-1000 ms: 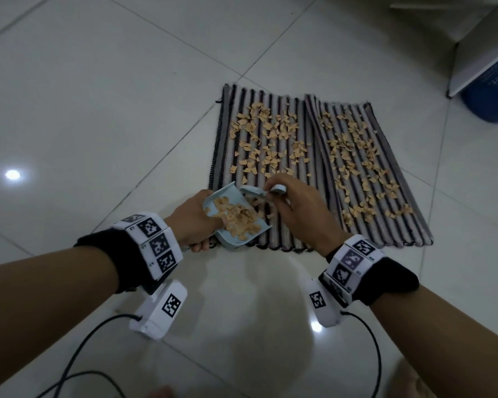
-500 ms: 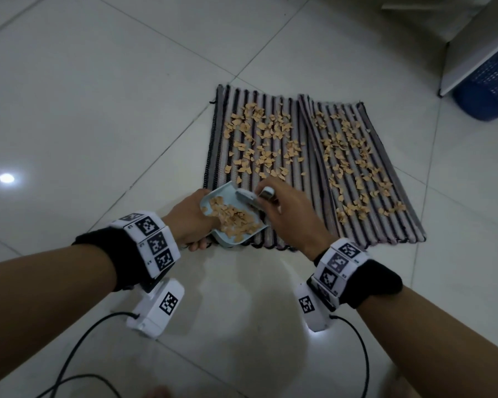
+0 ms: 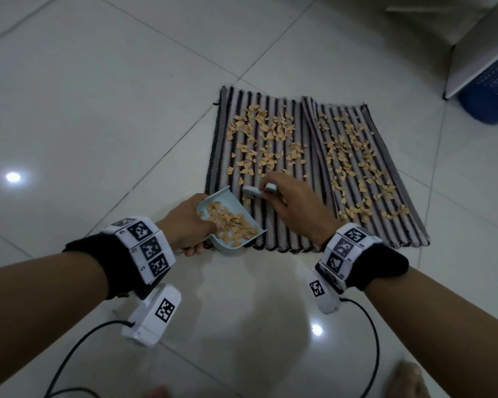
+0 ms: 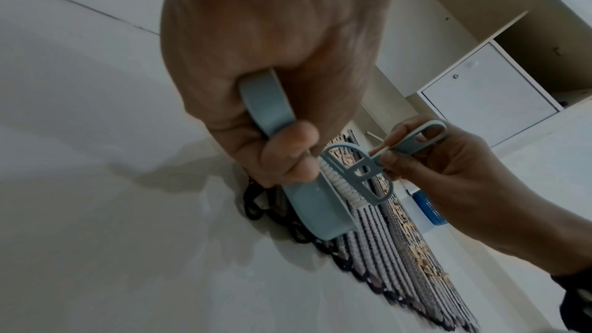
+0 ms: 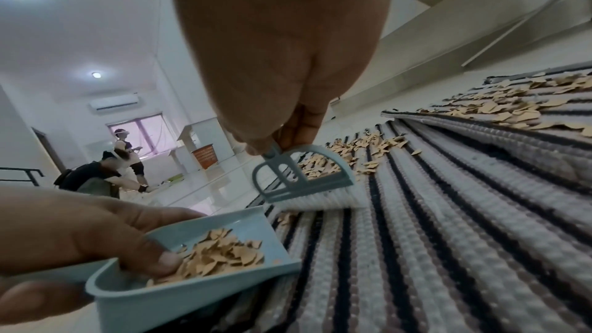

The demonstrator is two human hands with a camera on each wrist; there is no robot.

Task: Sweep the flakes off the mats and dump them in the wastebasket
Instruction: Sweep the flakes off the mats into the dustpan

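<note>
Two striped mats lie side by side on the tiled floor, the left mat [image 3: 273,225] and the right mat [image 3: 385,179], both strewn with tan flakes [image 3: 265,139]. My left hand [image 3: 184,225] grips a pale blue dustpan [image 3: 230,222] by its handle at the left mat's near edge, thumb inside the pan; a heap of flakes [image 5: 217,260] fills it. My right hand [image 3: 293,205] pinches the handle of a small blue brush [image 3: 256,191], whose white bristles [image 5: 320,199] rest on the mat just beyond the dustpan's lip. The blue wastebasket [image 3: 489,90] stands at the far right.
A white cabinet [image 3: 472,53] stands beside the wastebasket. Cables [image 3: 374,340] trail from both wrist units across the floor near me. In the right wrist view, other people [image 5: 125,153] are far across the room, with an orange basket [image 5: 205,156] near them.
My right hand has carried the brush away from the dustpan and farther up the left mat. The dustpan, held by my left hand, has stayed at the mat's near edge.
</note>
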